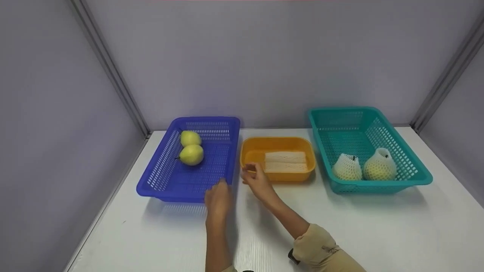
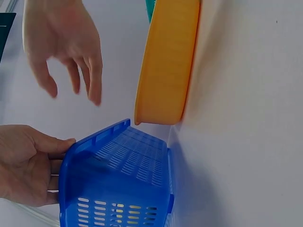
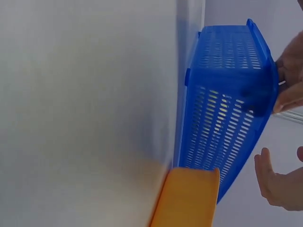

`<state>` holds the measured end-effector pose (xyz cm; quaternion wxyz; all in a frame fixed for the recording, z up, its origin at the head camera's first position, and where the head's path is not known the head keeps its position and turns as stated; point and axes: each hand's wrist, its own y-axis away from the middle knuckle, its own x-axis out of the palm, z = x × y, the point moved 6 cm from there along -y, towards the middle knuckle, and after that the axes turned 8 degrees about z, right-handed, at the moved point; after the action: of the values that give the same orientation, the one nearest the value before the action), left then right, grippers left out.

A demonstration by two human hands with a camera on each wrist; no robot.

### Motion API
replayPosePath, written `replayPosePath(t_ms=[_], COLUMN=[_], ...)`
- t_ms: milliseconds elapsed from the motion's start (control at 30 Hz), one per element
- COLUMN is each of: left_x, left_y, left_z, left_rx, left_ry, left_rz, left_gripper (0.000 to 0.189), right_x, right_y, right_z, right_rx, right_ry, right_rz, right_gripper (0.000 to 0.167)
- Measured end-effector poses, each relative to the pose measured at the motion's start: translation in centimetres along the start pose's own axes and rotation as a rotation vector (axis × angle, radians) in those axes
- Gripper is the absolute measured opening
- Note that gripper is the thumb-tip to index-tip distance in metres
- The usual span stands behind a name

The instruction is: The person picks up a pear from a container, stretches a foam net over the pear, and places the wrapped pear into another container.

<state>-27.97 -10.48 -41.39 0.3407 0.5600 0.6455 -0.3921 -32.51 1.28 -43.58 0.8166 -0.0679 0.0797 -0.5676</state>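
My left hand [image 1: 218, 196] holds the rim of the blue basket [image 1: 166, 196] at its near right corner. In the left wrist view its thumb lies on the rim, with the fingers over the inner side. Two bare yellow-green pears [image 1: 191, 155] lie in that basket, one behind the other. My right hand [image 1: 260, 183] hovers by the front left corner of the orange tub [image 1: 283, 176], fingers loosely bent and holding nothing. White foam net sleeves [image 1: 286, 161] lie flat inside the tub.
To the right stands a green basket [image 1: 378, 186] with two pears [image 1: 380, 166] in white foam nets near its front. Grey panels [image 1: 242, 68] close off the back and sides of the white table [image 1: 359, 226]. The orange tub stands between the baskets.
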Motion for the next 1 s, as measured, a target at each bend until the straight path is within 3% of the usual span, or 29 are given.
replayPosePath(t_ms=[200, 367, 600, 767, 900, 1000], left_x=[0.1, 0.0, 0.0, 0.0, -0.5, -1.7], left_y=[0.2, 0.3, 0.4, 0.2, -0.3, -1.0], left_z=[0.1, 0.1, 0.0, 0.0, 0.4, 0.6], left_rx=[-0.001, 0.008, 0.026, 0.022, -0.027, -0.073], left_ry=[-0.007, -0.020, 0.017, 0.057, 0.120, 0.140], left_rz=[-0.006, -0.028, -0.062, -0.030, 0.023, 0.041], left_gripper=[0.011, 0.012, 0.016, 0.015, 0.017, 0.021], right_x=[3.2, 4.7, 4.8, 4.6, 4.6, 4.6], right_y=[-0.4, -0.5, -0.8, -0.7, -0.3, -0.2], right_z=[-2.1, -2.8, -3.2, -2.2, -0.4, 0.1], right_rx=[0.146, 0.210, 0.200, 0.169, 0.165, 0.174], right_ry=[-0.114, -0.105, -0.086, -0.082, -0.068, -0.078], right_rz=[0.040, 0.068, 0.024, 0.018, 0.016, 0.022], right_gripper=[0.054, 0.047, 0.034, 0.029, 0.027, 0.029])
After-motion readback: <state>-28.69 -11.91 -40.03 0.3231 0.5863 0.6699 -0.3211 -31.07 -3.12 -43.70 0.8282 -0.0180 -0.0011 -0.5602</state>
